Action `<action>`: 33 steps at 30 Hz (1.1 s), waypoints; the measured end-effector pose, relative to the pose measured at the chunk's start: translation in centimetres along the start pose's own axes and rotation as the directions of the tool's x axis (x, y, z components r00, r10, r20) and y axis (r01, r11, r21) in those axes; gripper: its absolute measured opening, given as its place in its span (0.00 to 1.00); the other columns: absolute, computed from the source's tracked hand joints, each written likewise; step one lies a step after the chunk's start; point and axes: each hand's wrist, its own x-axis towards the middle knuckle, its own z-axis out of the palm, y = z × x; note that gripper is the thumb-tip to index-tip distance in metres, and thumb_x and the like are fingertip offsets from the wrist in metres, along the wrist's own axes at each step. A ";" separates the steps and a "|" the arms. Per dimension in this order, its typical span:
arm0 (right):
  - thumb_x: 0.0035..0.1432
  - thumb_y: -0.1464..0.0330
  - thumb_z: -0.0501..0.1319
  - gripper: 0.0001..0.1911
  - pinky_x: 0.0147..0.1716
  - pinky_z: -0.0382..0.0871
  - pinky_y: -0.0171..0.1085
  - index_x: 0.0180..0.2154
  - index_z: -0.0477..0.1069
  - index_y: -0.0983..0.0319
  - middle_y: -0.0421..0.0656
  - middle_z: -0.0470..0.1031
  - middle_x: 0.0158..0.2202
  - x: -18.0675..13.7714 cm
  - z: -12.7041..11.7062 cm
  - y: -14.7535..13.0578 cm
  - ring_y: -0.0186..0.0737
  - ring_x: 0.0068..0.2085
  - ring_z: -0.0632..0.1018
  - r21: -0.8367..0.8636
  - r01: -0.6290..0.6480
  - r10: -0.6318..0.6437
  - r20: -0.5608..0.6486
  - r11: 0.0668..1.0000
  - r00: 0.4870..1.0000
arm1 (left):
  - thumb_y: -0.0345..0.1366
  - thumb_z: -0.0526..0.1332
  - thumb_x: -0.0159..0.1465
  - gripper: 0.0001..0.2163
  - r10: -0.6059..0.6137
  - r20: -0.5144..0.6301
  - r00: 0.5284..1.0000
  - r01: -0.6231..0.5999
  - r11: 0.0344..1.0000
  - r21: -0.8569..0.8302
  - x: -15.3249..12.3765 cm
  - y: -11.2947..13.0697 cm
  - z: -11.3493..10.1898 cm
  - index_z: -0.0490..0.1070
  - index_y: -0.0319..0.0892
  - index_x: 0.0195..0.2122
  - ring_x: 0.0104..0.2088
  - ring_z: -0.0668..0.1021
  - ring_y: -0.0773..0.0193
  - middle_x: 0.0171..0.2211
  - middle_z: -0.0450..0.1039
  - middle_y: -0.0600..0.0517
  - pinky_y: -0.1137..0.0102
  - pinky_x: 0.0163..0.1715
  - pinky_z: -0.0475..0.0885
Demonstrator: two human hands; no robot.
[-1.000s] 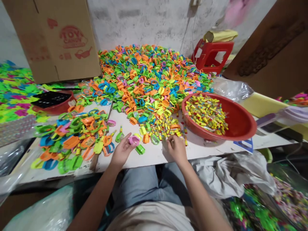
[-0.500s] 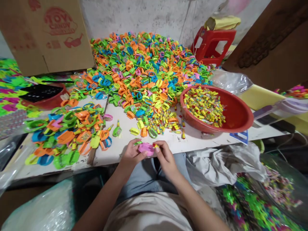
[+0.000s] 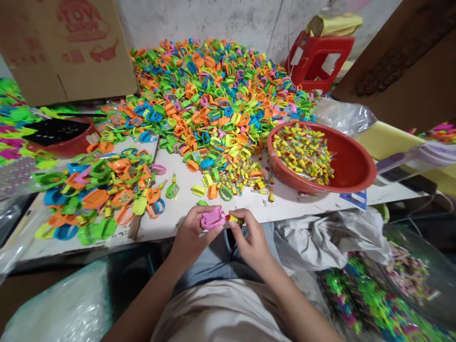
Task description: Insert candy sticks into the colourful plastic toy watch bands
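Observation:
Above my lap at the table's front edge, my left hand (image 3: 194, 232) grips a pink toy watch (image 3: 213, 217) between thumb and fingers. My right hand (image 3: 249, 235) pinches a small yellow wrapped candy tube (image 3: 233, 218) with a red end, held close to the right side of the watch. Whether the two touch I cannot tell. Just beyond my hands lie loose candy tubes (image 3: 240, 178) and a few toy watches. A green toy watch (image 3: 173, 191) with a candy tube at it lies to the left of them.
A big heap of coloured toy watches (image 3: 213, 95) covers the back of the table. A red basin (image 3: 356, 161) with many candy tubes stands right. At left are a smaller watch pile (image 3: 96, 199), a red bowl (image 3: 71, 149) and a cardboard box (image 3: 89, 71). A red stool (image 3: 320, 61) stands behind.
In my left hand the pink watch has turned and shifted slightly left. My right hand now shows more of the yellow candy tube. The whole view has tilted a little.

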 end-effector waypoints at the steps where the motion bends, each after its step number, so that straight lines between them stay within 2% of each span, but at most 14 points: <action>1: 0.63 0.67 0.54 0.06 0.39 0.72 0.37 0.41 0.67 0.60 0.44 0.75 0.37 0.0 0.0 -0.1 0.39 0.40 0.77 -0.007 0.006 -0.006 -0.007 1.000 1.000 | 0.36 0.68 0.52 0.20 0.013 0.003 1.000 -0.014 1.000 0.015 -0.1 0.0 -0.1 0.66 0.43 0.44 0.46 0.79 0.58 0.48 0.75 0.45 0.65 0.47 0.73; 5: 0.63 0.68 0.53 0.05 0.39 0.71 0.38 0.41 0.65 0.59 0.45 0.75 0.38 0.0 -0.3 -0.2 0.40 0.40 0.77 -0.055 0.041 -0.041 0.001 0.998 0.999 | 0.36 0.68 0.52 0.22 0.047 -0.003 0.999 -0.047 0.997 0.068 -0.5 0.0 -0.2 0.66 0.43 0.47 0.47 0.78 0.57 0.48 0.75 0.45 0.65 0.48 0.73; 9: 0.65 0.69 0.49 0.06 0.38 0.70 0.39 0.40 0.63 0.60 0.47 0.74 0.37 0.1 -0.8 -0.6 0.42 0.39 0.76 -0.226 0.125 -0.094 0.143 0.966 0.985 | 0.37 0.68 0.53 0.21 0.062 -0.015 0.998 -0.061 0.995 0.081 -0.6 -0.1 -0.1 0.67 0.43 0.47 0.47 0.78 0.58 0.48 0.75 0.45 0.65 0.49 0.73; 13: 0.64 0.66 0.51 0.08 0.35 0.65 0.41 0.42 0.63 0.62 0.49 0.74 0.36 0.2 -1.2 -1.2 0.46 0.36 0.74 -0.513 0.243 -0.074 0.326 0.823 0.942 | 0.41 0.69 0.50 0.23 -0.049 -0.051 0.997 0.053 0.996 0.068 -0.6 -0.2 -0.1 0.69 0.43 0.47 0.45 0.79 0.56 0.45 0.77 0.46 0.64 0.46 0.74; 17: 0.61 0.64 0.54 0.07 0.27 0.56 0.38 0.35 0.65 0.61 0.45 0.74 0.27 0.3 -1.1 -0.8 0.42 0.27 0.73 -0.668 0.311 0.031 0.447 0.676 0.894 | 0.42 0.68 0.50 0.23 -0.187 -0.012 0.982 0.185 0.959 0.215 -0.3 -0.9 -0.7 0.73 0.44 0.47 0.42 0.80 0.54 0.43 0.79 0.48 0.64 0.43 0.74; 21: 0.60 0.64 0.55 0.06 0.25 0.51 0.37 0.35 0.66 0.60 0.42 0.75 0.24 0.2 -0.7 0.3 0.40 0.25 0.73 -0.621 0.332 0.037 0.504 0.710 0.863 | 0.42 0.67 0.50 0.23 -0.218 0.057 0.974 0.193 0.936 0.294 0.0 -1.7 -1.7 0.74 0.43 0.47 0.41 0.79 0.54 0.41 0.80 0.48 0.63 0.43 0.73; 27: 0.60 0.66 0.55 0.05 0.26 0.53 0.35 0.35 0.66 0.60 0.40 0.75 0.24 0.1 1.1 0.6 0.40 0.26 0.74 -0.613 0.251 0.072 0.452 0.749 0.889 | 0.42 0.66 0.52 0.19 -0.191 0.076 0.979 0.158 0.936 0.316 0.4 -1.7 -2.7 0.74 0.43 0.46 0.39 0.79 0.57 0.40 0.79 0.48 0.67 0.40 0.74; 29: 0.61 0.63 0.56 0.08 0.29 0.57 0.36 0.37 0.66 0.60 0.43 0.76 0.28 0.7 1.4 1.1 0.41 0.30 0.75 -0.598 0.237 0.050 0.422 0.765 0.905 | 0.42 0.65 0.53 0.18 -0.135 0.054 0.989 0.102 0.909 0.404 0.8 -1.3 -3.3 0.74 0.44 0.44 0.41 0.79 0.57 0.42 0.79 0.48 0.66 0.42 0.73; 30: 0.61 0.61 0.56 0.11 0.31 0.59 0.36 0.39 0.66 0.61 0.45 0.76 0.32 1.3 1.4 1.5 0.43 0.33 0.75 -0.589 0.234 0.026 0.399 0.774 0.917 | 0.42 0.65 0.53 0.17 -0.066 0.014 0.998 0.051 0.878 0.476 1.2 -1.0 -3.9 0.74 0.44 0.44 0.42 0.78 0.56 0.43 0.78 0.49 0.65 0.44 0.72; 31: 0.62 0.60 0.56 0.13 0.33 0.61 0.37 0.43 0.66 0.62 0.47 0.76 0.36 1.9 1.2 2.1 0.44 0.36 0.75 -0.586 0.228 0.007 0.370 0.777 0.929 | 0.42 0.64 0.54 0.16 0.029 -0.032 0.999 -0.006 0.831 0.557 1.7 -0.7 -4.5 0.74 0.45 0.43 0.45 0.78 0.55 0.44 0.78 0.48 0.64 0.47 0.71; 33: 0.63 0.62 0.55 0.16 0.37 0.63 0.39 0.50 0.65 0.62 0.50 0.74 0.43 3.4 0.4 3.7 0.47 0.42 0.74 -0.628 0.190 0.004 0.294 0.755 0.956 | 0.40 0.61 0.57 0.13 0.238 -0.087 0.967 -0.102 0.681 0.725 3.0 0.1 -6.1 0.74 0.44 0.42 0.49 0.75 0.53 0.45 0.76 0.47 0.62 0.52 0.68</action>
